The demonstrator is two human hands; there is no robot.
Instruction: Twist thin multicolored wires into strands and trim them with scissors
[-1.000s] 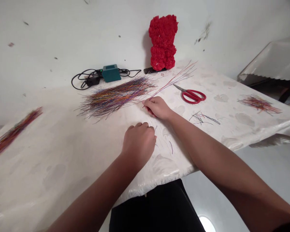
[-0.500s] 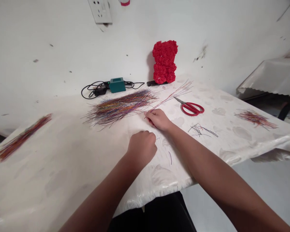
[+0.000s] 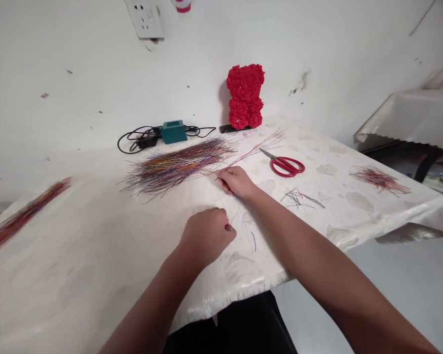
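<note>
My right hand (image 3: 237,183) rests on the table with its fingers pinched round a few thin coloured wires (image 3: 256,150), which fan out away from me toward the scissors. Nearer the table edge, my left hand (image 3: 209,235) is closed, back of the hand up; a fine wire end (image 3: 233,220) pokes out by its thumb and forefinger. Beyond both hands lies a large loose pile of coloured wires (image 3: 180,164). Red-handled scissors (image 3: 287,166) lie to the right of my right hand, blades pointing up and left.
A wire bundle (image 3: 29,214) lies at far left, a smaller heap (image 3: 380,179) at right. Dark wire scraps (image 3: 300,198) and a purple piece (image 3: 254,241) lie nearer. Along the wall are a teal box (image 3: 174,132), black cables (image 3: 133,140) and a red flower bear (image 3: 245,96).
My left hand has turned a little and drawn slightly down and left, and the wire end now shows at its fingers. The right hand keeps its pinch. The whole view has shifted slightly.
</note>
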